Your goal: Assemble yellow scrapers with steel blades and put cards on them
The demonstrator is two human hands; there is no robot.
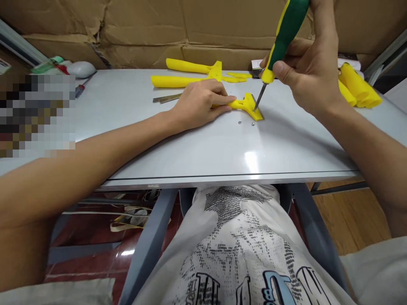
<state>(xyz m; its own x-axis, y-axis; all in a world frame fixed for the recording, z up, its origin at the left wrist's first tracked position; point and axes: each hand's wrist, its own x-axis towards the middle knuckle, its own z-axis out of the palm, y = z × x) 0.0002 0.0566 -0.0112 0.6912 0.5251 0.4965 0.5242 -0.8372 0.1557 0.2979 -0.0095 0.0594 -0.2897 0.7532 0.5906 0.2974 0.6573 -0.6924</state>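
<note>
My left hand [203,101] grips the handle of a yellow scraper [249,106] lying on the white table. My right hand [305,63] is wrapped round a green and yellow screwdriver [282,40], held tilted with its tip touching the scraper's wide head. Two small screws [253,123] lie on the table just in front of that head. Behind my left hand are two more yellow scraper handles [187,81], and thin metal strips [167,98] lie to its left.
Rolled yellow pieces [359,87] lie at the right back. Small yellow parts [238,76] and a small box [257,67] are near the back edge. A rounded white object [81,69] and another screwdriver [80,90] are at the left. Cardboard [143,25] stands behind the table [190,156].
</note>
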